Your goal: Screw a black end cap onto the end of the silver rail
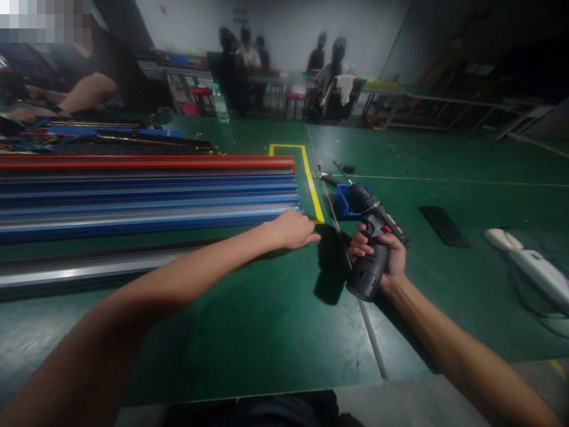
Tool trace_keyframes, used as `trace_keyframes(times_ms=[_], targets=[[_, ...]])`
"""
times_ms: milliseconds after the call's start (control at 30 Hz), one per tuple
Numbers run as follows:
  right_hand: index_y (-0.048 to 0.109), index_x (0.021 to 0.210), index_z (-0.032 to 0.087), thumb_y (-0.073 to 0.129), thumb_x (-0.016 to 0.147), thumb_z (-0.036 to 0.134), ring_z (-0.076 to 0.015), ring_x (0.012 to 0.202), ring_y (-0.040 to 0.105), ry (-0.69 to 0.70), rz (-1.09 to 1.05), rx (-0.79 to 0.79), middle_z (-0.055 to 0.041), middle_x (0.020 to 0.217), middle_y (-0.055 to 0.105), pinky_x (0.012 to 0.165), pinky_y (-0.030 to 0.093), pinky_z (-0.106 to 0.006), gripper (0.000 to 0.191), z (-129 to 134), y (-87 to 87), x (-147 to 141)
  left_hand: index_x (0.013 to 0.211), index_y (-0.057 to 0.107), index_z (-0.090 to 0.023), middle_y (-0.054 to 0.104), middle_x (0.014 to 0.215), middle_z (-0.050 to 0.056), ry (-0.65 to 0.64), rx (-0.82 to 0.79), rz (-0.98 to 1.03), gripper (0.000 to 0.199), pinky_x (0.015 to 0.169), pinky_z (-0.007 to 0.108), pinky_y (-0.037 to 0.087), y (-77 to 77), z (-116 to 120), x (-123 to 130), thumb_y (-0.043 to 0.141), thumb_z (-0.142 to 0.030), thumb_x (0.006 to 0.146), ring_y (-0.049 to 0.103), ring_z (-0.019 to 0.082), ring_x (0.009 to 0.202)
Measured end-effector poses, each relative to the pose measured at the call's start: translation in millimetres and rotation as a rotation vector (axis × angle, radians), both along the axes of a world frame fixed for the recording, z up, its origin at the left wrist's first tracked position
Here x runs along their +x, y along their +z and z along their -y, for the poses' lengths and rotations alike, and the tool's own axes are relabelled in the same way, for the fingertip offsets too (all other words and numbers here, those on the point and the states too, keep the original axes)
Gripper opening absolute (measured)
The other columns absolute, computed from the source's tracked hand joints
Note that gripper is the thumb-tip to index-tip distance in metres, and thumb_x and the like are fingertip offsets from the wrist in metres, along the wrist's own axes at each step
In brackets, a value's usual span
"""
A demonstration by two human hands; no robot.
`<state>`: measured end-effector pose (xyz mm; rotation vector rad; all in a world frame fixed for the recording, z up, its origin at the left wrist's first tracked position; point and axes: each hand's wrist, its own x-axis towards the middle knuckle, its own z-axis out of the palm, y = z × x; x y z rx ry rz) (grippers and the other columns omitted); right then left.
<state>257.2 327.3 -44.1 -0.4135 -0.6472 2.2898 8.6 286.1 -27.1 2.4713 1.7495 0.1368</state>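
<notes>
A black cordless drill [371, 237] with a long thin bit is in my right hand [391, 255], whose fingers wrap round its grip. The bit points up and to the left, over a small blue bin [344, 201]. My left hand [294, 230] lies at the right end of the blue profiles [155, 204], near a yellow tape outline [313, 190]. Its fingers are curled down, and what they hold, if anything, is hidden. Behind the blue profiles lie red ones [155, 161]. A silver and black profile [89, 270] lies under my left forearm.
On the green table [249, 332] are a flat black piece [444, 226], a white corded device [540, 273] and a bottle [220, 105]. Wires and dark strips [133, 142] lie at the back left, near another person's arm [91, 93]. Several people sit farther back.
</notes>
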Motion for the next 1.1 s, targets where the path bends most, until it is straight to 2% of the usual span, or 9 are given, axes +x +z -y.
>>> trace_keyframes(times_ms=[167, 267, 467, 633, 733, 833, 967, 1100], targets=[[0.058, 0.101, 0.019, 0.062, 0.069, 0.016, -0.0095, 0.054, 0.047, 0.014, -0.043, -0.054, 0.0019, 0.074, 0.052, 0.055, 0.055, -0.023, 0.032, -0.6, -0.1, 0.7, 0.082, 0.076, -0.014, 0.070, 0.075, 0.015, -0.034, -0.095, 0.001, 0.044, 0.068, 0.038, 0.045, -6.7, -6.6, 7.0, 0.049, -0.044, 0.099, 0.060, 0.023, 0.064], [0.058, 0.102, 0.020, 0.062, 0.070, 0.015, -0.0100, 0.054, 0.047, 0.021, -0.036, -0.033, 0.0022, 0.074, 0.052, 0.055, 0.055, -0.025, 0.032, -1.7, -0.3, 0.5, 0.079, 0.075, -0.015, 0.069, 0.073, 0.012, -0.056, -0.135, 0.030, 0.039, 0.063, 0.035, 0.043, -11.1, -6.9, 5.8, 0.048, -0.037, 0.097, 0.053, 0.018, 0.056], [0.058, 0.099, 0.020, 0.066, 0.068, 0.018, -0.0095, 0.053, 0.046, 0.018, 0.026, 0.014, 0.0032, 0.072, 0.051, 0.053, 0.053, -0.024, 0.032, -1.8, -1.0, -0.8, 0.075, 0.072, -0.017, 0.066, 0.070, 0.009, -0.069, -0.118, 0.091, 0.028, 0.062, 0.033, 0.040, -15.0, -5.1, -0.8, 0.052, -0.029, 0.091, 0.050, 0.017, 0.056], [0.059, 0.099, 0.019, 0.064, 0.068, 0.018, -0.0082, 0.052, 0.044, 0.042, 0.050, 0.041, 0.0033, 0.071, 0.052, 0.054, 0.051, -0.022, 0.031, 0.4, -2.7, -0.1, 0.082, 0.070, -0.018, 0.067, 0.082, 0.009, -0.064, -0.022, 0.212, 0.026, 0.063, 0.032, 0.036, 3.7, 19.0, -23.8, 0.051, -0.031, 0.094, 0.055, 0.019, 0.067], [0.061, 0.098, 0.019, 0.064, 0.068, 0.018, -0.0088, 0.049, 0.042, 0.070, 0.097, 0.070, 0.0034, 0.069, 0.052, 0.050, 0.049, -0.023, 0.030, 3.1, -2.8, 0.5, 0.081, 0.068, -0.019, 0.063, 0.074, 0.003, -0.046, 0.021, 0.411, 0.019, 0.062, 0.030, 0.033, 19.9, 46.3, -52.0, 0.058, -0.031, 0.092, 0.053, 0.016, 0.066], [0.064, 0.098, 0.019, 0.063, 0.068, 0.019, -0.0094, 0.046, 0.039, 0.113, 0.162, 0.103, 0.0032, 0.067, 0.052, 0.047, 0.047, -0.026, 0.030, 7.3, -3.0, -2.9, 0.085, 0.068, -0.018, 0.062, 0.075, 0.001, 0.062, 0.036, 0.511, 0.020, 0.063, 0.027, 0.035, 27.7, 73.4, -88.0, 0.059, -0.035, 0.091, 0.052, 0.014, 0.066], [0.068, 0.097, 0.015, 0.064, 0.067, 0.020, -0.0088, 0.045, 0.039, 0.192, 0.215, 0.158, 0.0019, 0.065, 0.056, 0.049, 0.048, -0.027, 0.031, 15.6, -1.7, -19.5, 0.086, 0.068, -0.017, 0.065, 0.080, 0.001, 0.225, 0.100, 0.735, 0.022, 0.068, 0.026, 0.041, 19.4, 98.6, -128.2, 0.064, -0.039, 0.089, 0.054, 0.014, 0.072], [0.069, 0.098, 0.013, 0.063, 0.069, 0.020, -0.0109, 0.046, 0.045, 0.260, 0.240, 0.183, -0.0001, 0.065, 0.059, 0.051, 0.049, -0.029, 0.031, 27.1, 0.8, -46.7, 0.084, 0.063, -0.017, 0.059, 0.073, -0.001, 0.392, 0.261, 1.094, 0.025, 0.060, 0.024, 0.041, 3.7, 113.6, -136.0, 0.072, -0.040, 0.084, 0.050, 0.011, 0.062]])
